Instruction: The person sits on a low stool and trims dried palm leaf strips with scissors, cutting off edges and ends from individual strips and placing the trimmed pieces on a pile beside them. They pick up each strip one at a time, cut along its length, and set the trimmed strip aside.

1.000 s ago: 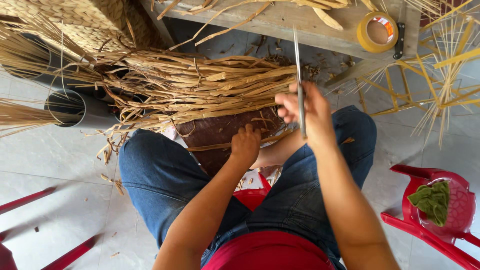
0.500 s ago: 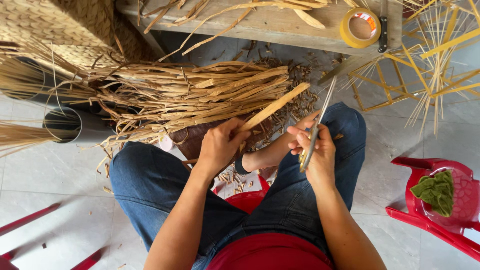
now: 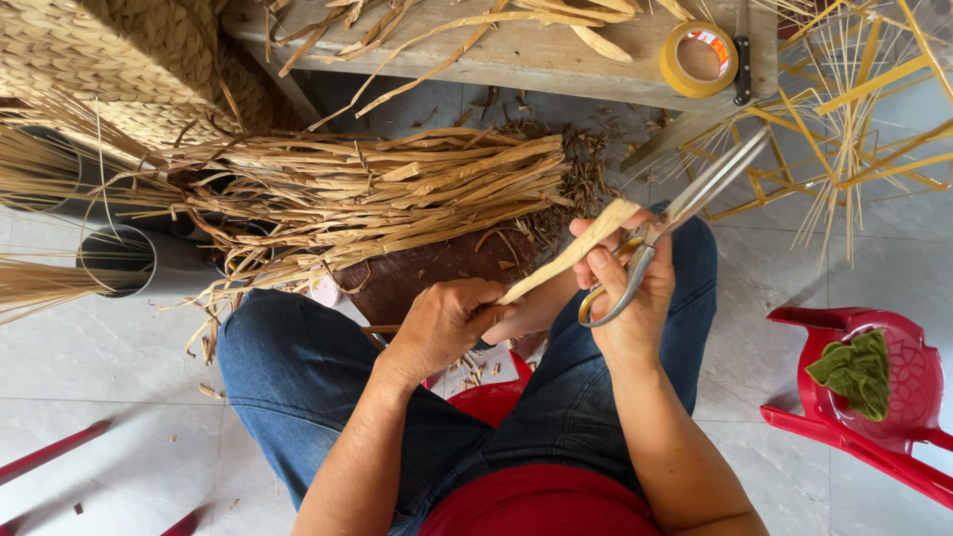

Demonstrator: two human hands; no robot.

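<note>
Head view: the left hand [image 3: 447, 323] has its fingers curled tight around the lower end of a pale dried strip [image 3: 568, 255], which slants up and to the right from that grip. The strip's upper end lies under the thumb of the right hand [image 3: 623, 288], whose fingers are hooked through the loops of metal scissors [image 3: 685, 213]. Beyond both hands' fingertips lies a bundle of dried strips [image 3: 397, 194].

The left hand [image 3: 447, 323], which a second ago rested on the lap, now grips the lower end of a pale dried strip [image 3: 566, 260] slanting toward 2 o'clock. The right hand [image 3: 625, 288] has dropped, and its scissors [image 3: 675, 223] tilted from 12 toward 2 o'clock.
</note>
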